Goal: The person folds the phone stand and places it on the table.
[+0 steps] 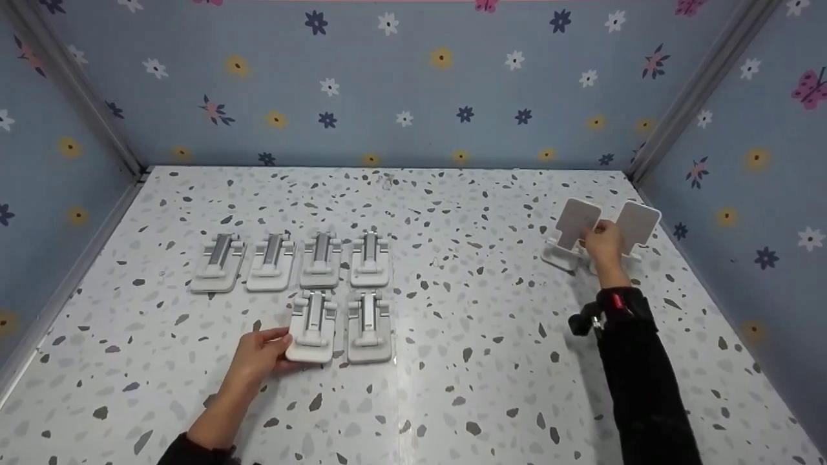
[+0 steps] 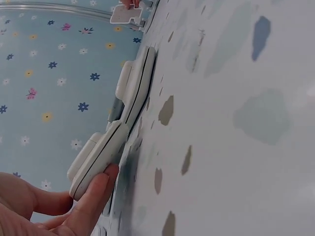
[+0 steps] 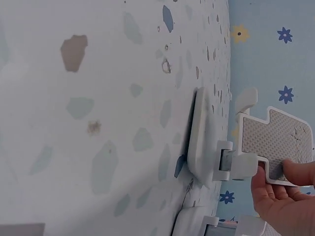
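Observation:
In the head view my left hand (image 1: 254, 357) grips the lower left edge of a folded white phone stand (image 1: 311, 352). The left wrist view shows its near end lifted off the table, thumb on one face and fingers underneath. A second folded phone stand (image 1: 369, 349) lies just right of it. Far to the right, my right hand (image 1: 605, 243) pinches the upright plate of an unfolded phone stand (image 1: 578, 218); in the right wrist view the thumb presses the textured pad (image 3: 283, 132). Another unfolded phone stand (image 1: 638, 225) stands right beside it, partly behind the hand.
Behind the left hand's stand, several folded phone stands (image 1: 271, 274) lie in a row. They rest on a speckled white table (image 1: 465, 387). Flower-patterned panels (image 1: 413, 84) rise along the back and both sides, the right one (image 1: 743, 213) close to the unfolded stands.

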Tool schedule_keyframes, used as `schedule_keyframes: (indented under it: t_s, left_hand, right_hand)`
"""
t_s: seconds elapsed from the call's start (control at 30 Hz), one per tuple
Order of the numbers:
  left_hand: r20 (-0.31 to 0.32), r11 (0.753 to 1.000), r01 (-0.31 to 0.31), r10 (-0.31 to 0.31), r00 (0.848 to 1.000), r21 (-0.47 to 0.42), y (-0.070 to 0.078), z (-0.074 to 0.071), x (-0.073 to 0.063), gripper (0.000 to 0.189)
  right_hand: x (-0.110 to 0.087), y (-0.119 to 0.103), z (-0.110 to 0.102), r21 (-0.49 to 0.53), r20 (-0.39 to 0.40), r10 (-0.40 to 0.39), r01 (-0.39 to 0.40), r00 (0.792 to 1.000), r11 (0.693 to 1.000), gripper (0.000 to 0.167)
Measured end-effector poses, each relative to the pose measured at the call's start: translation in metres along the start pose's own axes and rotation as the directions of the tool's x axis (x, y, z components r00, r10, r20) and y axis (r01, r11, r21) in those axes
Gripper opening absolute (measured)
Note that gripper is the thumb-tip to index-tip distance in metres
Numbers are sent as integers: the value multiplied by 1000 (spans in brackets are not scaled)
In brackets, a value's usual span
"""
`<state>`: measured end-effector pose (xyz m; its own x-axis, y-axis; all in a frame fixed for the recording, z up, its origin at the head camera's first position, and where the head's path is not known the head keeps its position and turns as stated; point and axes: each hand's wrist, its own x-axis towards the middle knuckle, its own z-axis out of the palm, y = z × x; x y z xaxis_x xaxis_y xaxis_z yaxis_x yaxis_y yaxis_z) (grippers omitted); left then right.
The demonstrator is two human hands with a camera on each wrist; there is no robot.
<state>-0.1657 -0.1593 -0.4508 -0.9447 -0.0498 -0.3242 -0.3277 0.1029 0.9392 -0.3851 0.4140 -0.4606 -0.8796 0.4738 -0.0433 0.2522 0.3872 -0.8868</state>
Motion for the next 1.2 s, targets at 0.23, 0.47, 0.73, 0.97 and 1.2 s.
schedule_keyframes:
  t_s: [0.23,0.47,0.73,0.97,1.2]
  left_hand:
    - [6,999,18,-18,1000,31,-4,2,0,38]
    - [-32,919,-48,66,997,391,4,1,-1,32]
    - [-15,776,-165,219,975,608,8,-2,-5,26]
    - [7,760,-225,279,960,610,14,-5,-9,24]
    - [50,796,-283,305,951,535,43,8,-18,32]
  right_hand:
    - [-79,-60,-3,97,-6,12,-11,1000,995,27]
    - [-85,-54,8,161,-40,11,-5,999,987,26]
    - [-118,-67,22,351,-1,-88,83,996,933,12]
    - [-104,-36,34,627,118,-244,118,963,770,16]
    - [-191,-101,27,585,138,-331,193,933,788,16]
